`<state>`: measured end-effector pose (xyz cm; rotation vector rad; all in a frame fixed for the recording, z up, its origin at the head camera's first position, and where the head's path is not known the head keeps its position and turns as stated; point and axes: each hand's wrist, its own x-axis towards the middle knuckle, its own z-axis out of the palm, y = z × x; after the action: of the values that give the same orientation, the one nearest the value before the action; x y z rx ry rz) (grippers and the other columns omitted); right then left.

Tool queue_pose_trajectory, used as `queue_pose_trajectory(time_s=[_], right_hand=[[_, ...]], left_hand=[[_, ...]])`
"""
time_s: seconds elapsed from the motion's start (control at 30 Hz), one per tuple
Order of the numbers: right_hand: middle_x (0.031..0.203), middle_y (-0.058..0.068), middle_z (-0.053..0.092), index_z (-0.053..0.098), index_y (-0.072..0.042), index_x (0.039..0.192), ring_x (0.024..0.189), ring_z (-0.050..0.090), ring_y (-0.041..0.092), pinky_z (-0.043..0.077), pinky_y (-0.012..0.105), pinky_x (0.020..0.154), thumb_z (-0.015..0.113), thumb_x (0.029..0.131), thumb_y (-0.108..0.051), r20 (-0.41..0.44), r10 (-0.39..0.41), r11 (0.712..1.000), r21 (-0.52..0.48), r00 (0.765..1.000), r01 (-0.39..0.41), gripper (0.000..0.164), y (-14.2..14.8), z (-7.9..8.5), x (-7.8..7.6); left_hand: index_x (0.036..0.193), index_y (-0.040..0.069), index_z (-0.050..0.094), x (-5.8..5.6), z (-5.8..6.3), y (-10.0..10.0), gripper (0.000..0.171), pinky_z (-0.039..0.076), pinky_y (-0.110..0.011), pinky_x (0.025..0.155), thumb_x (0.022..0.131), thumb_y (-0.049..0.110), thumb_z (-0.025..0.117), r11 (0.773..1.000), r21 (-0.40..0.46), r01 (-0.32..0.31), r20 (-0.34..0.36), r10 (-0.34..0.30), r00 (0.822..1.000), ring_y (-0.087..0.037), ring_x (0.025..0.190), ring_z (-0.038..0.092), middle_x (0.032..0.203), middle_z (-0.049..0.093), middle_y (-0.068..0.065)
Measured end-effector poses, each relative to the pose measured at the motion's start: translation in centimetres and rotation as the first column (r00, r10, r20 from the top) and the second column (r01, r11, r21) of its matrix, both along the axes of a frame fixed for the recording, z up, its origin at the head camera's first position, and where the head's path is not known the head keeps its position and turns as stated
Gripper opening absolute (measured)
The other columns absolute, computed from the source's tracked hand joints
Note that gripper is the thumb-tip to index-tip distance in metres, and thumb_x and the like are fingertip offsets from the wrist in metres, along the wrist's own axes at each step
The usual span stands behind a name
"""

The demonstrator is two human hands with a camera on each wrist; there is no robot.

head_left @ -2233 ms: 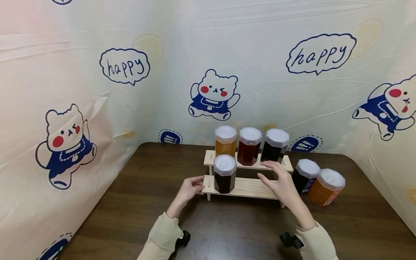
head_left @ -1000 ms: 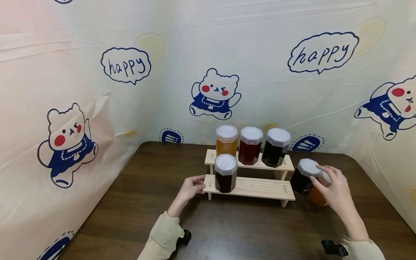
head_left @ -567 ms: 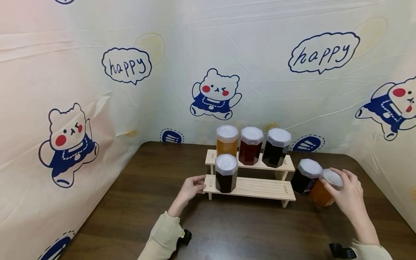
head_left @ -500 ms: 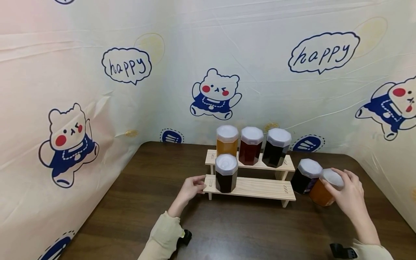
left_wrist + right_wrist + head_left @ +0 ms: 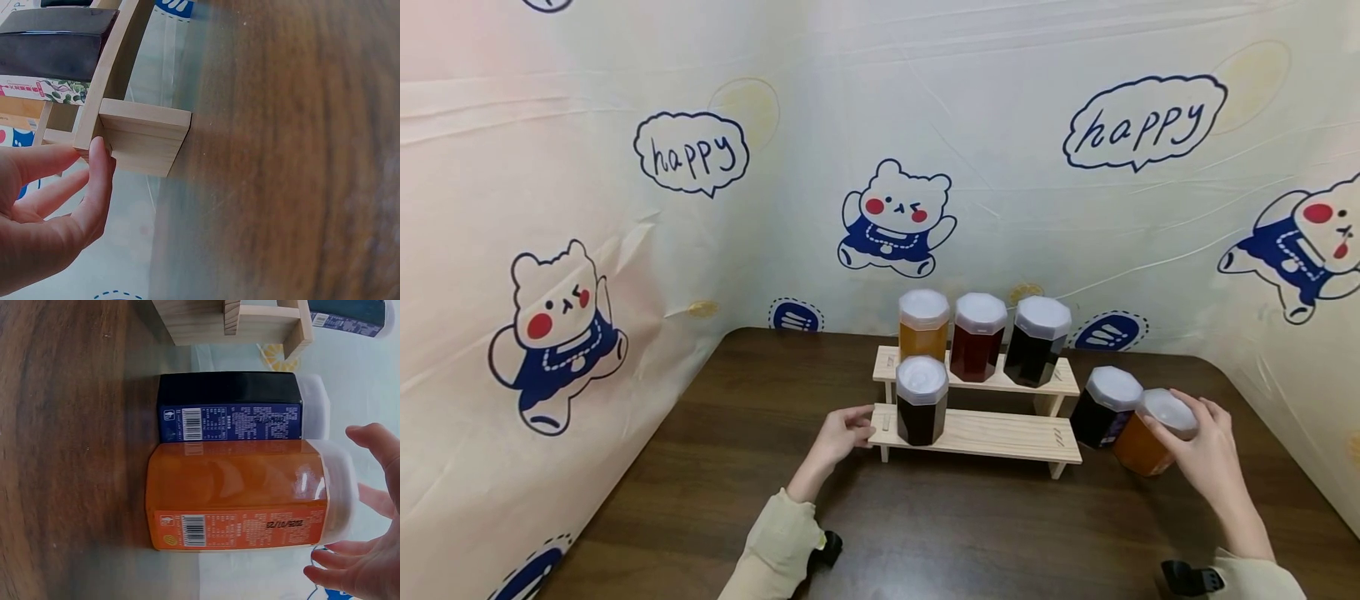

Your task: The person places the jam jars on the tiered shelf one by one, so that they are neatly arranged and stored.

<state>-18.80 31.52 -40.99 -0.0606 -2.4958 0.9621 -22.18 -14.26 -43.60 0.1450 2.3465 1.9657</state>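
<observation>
A two-tier wooden display rack (image 5: 992,432) stands on the table, its lower shelf end pinched between the thumb and fingers of my left hand (image 5: 837,435). In the left wrist view, the left hand (image 5: 56,206) holds that wooden corner. My right hand (image 5: 1210,450) is at the white lid of an orange jar (image 5: 1142,446), upright on the table. In the right wrist view, the thumb and fingers of the right hand (image 5: 369,550) spread around the lid of the orange jar (image 5: 244,487); the thumb looks apart from it. A dark jar (image 5: 1101,417) stands against the orange one.
On the upper shelf stand an amber jar (image 5: 923,337), a red jar (image 5: 976,354) and a dark jar (image 5: 1033,354). Another dark jar (image 5: 922,412) sits at the lower shelf's left end. A printed cloth (image 5: 1000,150) hangs behind the brown table (image 5: 737,467).
My right hand has moved right from over the lower shelf, past the dark jar, to the orange jar's lid. The left hand has stayed on the rack.
</observation>
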Motion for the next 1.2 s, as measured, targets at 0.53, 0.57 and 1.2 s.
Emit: queue_pose_trajectory(time_s=[0.53, 0.57, 1.2], right_hand=[[0.117, 0.037, 0.032, 0.045, 0.008, 0.12, 0.106, 0.029, 0.048, 0.031, 0.063, 0.077, 0.063, 0.081, -0.018, 0.0, -0.016, 0.999, -0.029, 1.0, 0.016, 0.05, 0.3, -1.5, -0.5], [0.117, 0.038, 0.032, 0.045, 0.007, 0.121, 0.106, 0.029, 0.048, 0.031, 0.063, 0.077, 0.063, 0.081, -0.018, 0.002, -0.019, 0.999, -0.032, 1.0, 0.019, 0.05, 0.3, -1.5, -0.5], [0.115, 0.035, 0.035, 0.047, 0.002, 0.122, 0.101, 0.035, 0.046, 0.034, 0.054, 0.069, 0.068, 0.076, -0.017, 0.011, -0.107, 0.992, -0.072, 0.994, 0.108, 0.054, -0.1, -2.1, -0.7]], left_hand=[[0.115, -0.018, 0.047, -0.2, -0.5, 0.1, 0.037, 0.055, -0.035, 0.06, 0.079, -0.013, 0.054, 1.0, 0.002, -0.01, -0.004, 0.01, 1.0, -0.012, 0.06, 0.053, 0.082, 0.054, -0.021], [0.116, -0.017, 0.048, -0.4, -0.9, 0.0, 0.038, 0.055, -0.034, 0.059, 0.079, -0.012, 0.054, 1.0, 0.005, -0.013, -0.003, 0.013, 1.0, -0.012, 0.06, 0.053, 0.081, 0.054, -0.02], [0.116, -0.016, 0.048, -1.0, -2.0, -0.2, 0.038, 0.055, -0.035, 0.058, 0.079, -0.012, 0.055, 1.0, 0.008, -0.01, -0.012, 0.01, 1.0, -0.01, 0.059, 0.052, 0.08, 0.055, -0.015]])
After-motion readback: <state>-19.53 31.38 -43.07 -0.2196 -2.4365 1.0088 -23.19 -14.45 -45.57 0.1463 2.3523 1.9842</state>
